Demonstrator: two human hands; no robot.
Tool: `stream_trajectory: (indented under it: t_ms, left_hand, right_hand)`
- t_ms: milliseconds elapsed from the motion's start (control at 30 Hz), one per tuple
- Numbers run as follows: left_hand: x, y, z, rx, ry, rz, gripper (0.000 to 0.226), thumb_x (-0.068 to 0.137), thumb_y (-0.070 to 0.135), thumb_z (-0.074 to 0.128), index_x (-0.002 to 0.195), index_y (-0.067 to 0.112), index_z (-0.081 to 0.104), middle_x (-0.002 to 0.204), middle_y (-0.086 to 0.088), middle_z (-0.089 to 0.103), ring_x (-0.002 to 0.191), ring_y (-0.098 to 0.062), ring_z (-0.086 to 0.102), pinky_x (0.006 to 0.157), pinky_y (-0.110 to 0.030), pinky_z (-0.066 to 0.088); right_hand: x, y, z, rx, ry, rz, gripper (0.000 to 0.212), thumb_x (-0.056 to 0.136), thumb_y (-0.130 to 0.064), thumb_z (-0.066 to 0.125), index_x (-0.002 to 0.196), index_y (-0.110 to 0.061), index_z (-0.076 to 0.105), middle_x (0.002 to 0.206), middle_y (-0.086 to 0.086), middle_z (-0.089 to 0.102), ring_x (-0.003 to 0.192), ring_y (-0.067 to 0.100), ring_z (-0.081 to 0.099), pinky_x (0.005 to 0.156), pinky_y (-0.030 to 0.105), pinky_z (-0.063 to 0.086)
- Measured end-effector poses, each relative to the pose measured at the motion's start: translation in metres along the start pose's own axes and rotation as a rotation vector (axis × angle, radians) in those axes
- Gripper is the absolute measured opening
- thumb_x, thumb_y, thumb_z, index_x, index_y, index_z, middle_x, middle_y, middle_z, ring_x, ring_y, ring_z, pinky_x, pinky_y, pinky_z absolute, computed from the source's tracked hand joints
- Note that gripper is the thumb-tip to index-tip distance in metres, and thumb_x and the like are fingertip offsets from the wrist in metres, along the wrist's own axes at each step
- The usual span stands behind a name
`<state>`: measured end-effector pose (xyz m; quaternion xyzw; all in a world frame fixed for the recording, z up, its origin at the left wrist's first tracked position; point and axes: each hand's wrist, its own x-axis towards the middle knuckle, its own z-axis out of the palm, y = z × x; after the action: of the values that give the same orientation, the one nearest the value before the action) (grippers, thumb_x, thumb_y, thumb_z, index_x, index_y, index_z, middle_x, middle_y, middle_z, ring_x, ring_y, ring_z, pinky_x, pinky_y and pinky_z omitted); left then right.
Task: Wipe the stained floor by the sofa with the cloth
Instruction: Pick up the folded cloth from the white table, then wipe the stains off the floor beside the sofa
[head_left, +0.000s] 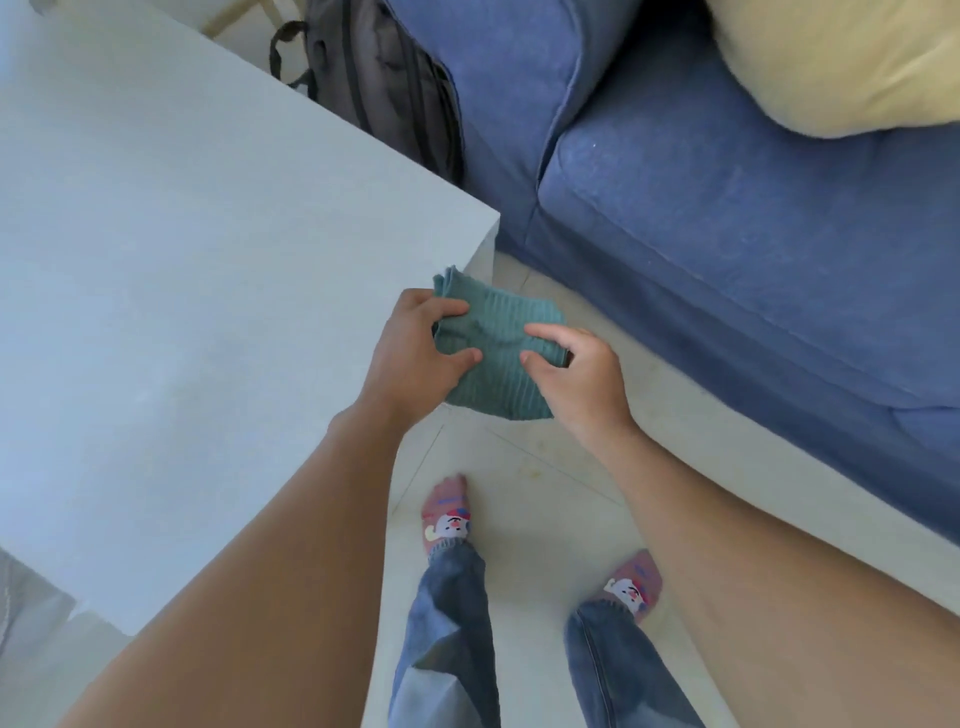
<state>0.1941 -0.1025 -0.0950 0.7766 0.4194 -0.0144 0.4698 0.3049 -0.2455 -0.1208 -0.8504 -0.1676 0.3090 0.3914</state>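
I have 1 folded teal ribbed cloth (493, 358) held up in front of me with my 2 hands, above the pale tiled floor (545, 493) and just off the corner of the 1 pale grey counter (208, 260). My left hand (415, 358) pinches the cloth's left edge between thumb and fingers, and my right hand (576, 379) grips its right edge the same way. Faint yellowish stains (540, 462) mark the floor tiles below the cloth, near the 1 blue fabric sofa (727, 208), which carries 1 pale yellow cushion (841, 57). 1 dark grey backpack (384, 83) stands between counter and sofa. My 2 pink cartoon-print socks (449, 514) show below blue jeans (447, 623). I can read no writing anywhere.
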Motion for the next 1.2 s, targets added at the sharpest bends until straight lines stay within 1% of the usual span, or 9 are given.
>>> stream_trajectory:
  t_ms: [167, 433, 567, 733, 867, 1033, 1067, 1133, 1200]
  left_hand:
    - [0.014, 0.002, 0.087, 0.218, -0.251, 0.06, 0.07, 0.081, 0.012, 0.079, 0.144, 0.013, 0.047, 0.146, 0.001, 0.034, 0.121, -0.019, 0.051, 0.105, -0.034, 0.044]
    - [0.067, -0.034, 0.249, 0.386, -0.42, 0.162, 0.076, 0.084, 0.013, 0.074, 0.15, 0.014, 0.036, 0.15, 0.001, 0.024, 0.117, -0.03, 0.056, 0.103, -0.044, 0.048]
    - [0.116, -0.073, 0.337, 0.447, -0.489, 0.247, 0.075, 0.085, 0.014, 0.073, 0.149, 0.015, 0.034, 0.15, 0.0, 0.019, 0.117, -0.034, 0.056, 0.103, -0.045, 0.047]
    - [0.186, -0.116, 0.436, 0.469, -0.539, 0.347, 0.075, 0.083, 0.014, 0.076, 0.147, 0.009, 0.036, 0.147, -0.008, 0.021, 0.118, -0.034, 0.055, 0.106, -0.039, 0.043]
    - [0.231, -0.116, 0.485, 0.525, -0.532, 0.456, 0.072, 0.082, 0.016, 0.077, 0.144, 0.008, 0.04, 0.147, -0.012, 0.023, 0.127, -0.028, 0.049, 0.11, -0.027, 0.033]
    - [0.245, -0.107, 0.501, 0.608, -0.519, 0.45, 0.07, 0.081, 0.016, 0.077, 0.142, 0.011, 0.043, 0.146, -0.011, 0.022, 0.127, -0.029, 0.049, 0.114, -0.031, 0.034]
    - [0.239, -0.106, 0.501, 0.649, -0.525, 0.421, 0.066, 0.08, 0.016, 0.076, 0.139, 0.012, 0.045, 0.146, -0.01, 0.021, 0.123, -0.03, 0.052, 0.112, -0.036, 0.037]
    - [0.225, -0.105, 0.501, 0.725, -0.541, 0.432, 0.059, 0.083, 0.021, 0.073, 0.135, 0.012, 0.047, 0.145, -0.008, 0.019, 0.117, -0.03, 0.057, 0.109, -0.041, 0.042]
    - [0.217, -0.109, 0.497, 0.734, -0.547, 0.488, 0.057, 0.09, 0.034, 0.066, 0.14, 0.017, 0.046, 0.145, -0.004, 0.019, 0.115, -0.029, 0.058, 0.109, -0.041, 0.041]
  right_hand:
    - [0.005, 0.075, -0.04, -0.06, 0.061, 0.095, 0.031, 0.089, -0.008, 0.069, 0.118, -0.019, 0.074, 0.111, 0.002, 0.06, 0.094, 0.009, 0.054, 0.071, -0.005, 0.033]
    - [0.039, 0.228, -0.05, -0.112, 0.163, 0.266, 0.039, 0.095, -0.008, 0.06, 0.132, -0.017, 0.065, 0.121, 0.006, 0.055, 0.11, 0.023, 0.058, 0.091, 0.026, 0.046]
    - [0.082, 0.323, -0.037, -0.162, 0.192, 0.299, 0.041, 0.095, -0.007, 0.059, 0.136, -0.012, 0.063, 0.129, 0.013, 0.054, 0.099, 0.02, 0.053, 0.073, 0.01, 0.033]
    - [0.143, 0.423, -0.031, -0.205, 0.189, 0.308, 0.044, 0.096, -0.006, 0.058, 0.138, -0.014, 0.061, 0.135, 0.01, 0.053, 0.071, 0.02, 0.057, 0.059, 0.023, 0.044]
    - [0.188, 0.469, -0.04, -0.198, 0.263, 0.302, 0.047, 0.089, -0.002, 0.06, 0.135, -0.011, 0.063, 0.105, 0.014, 0.068, 0.046, 0.007, 0.055, 0.045, 0.011, 0.04]
    - [0.191, 0.476, -0.038, -0.139, 0.325, 0.319, 0.056, 0.085, 0.001, 0.057, 0.139, -0.014, 0.06, 0.123, 0.007, 0.059, 0.075, 0.019, 0.065, 0.067, 0.019, 0.049]
    - [0.186, 0.471, -0.036, -0.143, 0.312, 0.343, 0.058, 0.085, 0.001, 0.056, 0.141, -0.013, 0.058, 0.137, 0.009, 0.056, 0.095, 0.025, 0.069, 0.079, 0.023, 0.052]
    - [0.177, 0.468, -0.033, -0.216, 0.263, 0.406, 0.058, 0.086, 0.001, 0.056, 0.143, -0.01, 0.054, 0.152, 0.014, 0.043, 0.129, 0.029, 0.056, 0.106, 0.028, 0.043]
    - [0.173, 0.468, -0.035, -0.327, 0.278, 0.435, 0.051, 0.087, -0.001, 0.058, 0.138, -0.009, 0.058, 0.148, 0.016, 0.04, 0.131, 0.033, 0.049, 0.112, 0.032, 0.038]
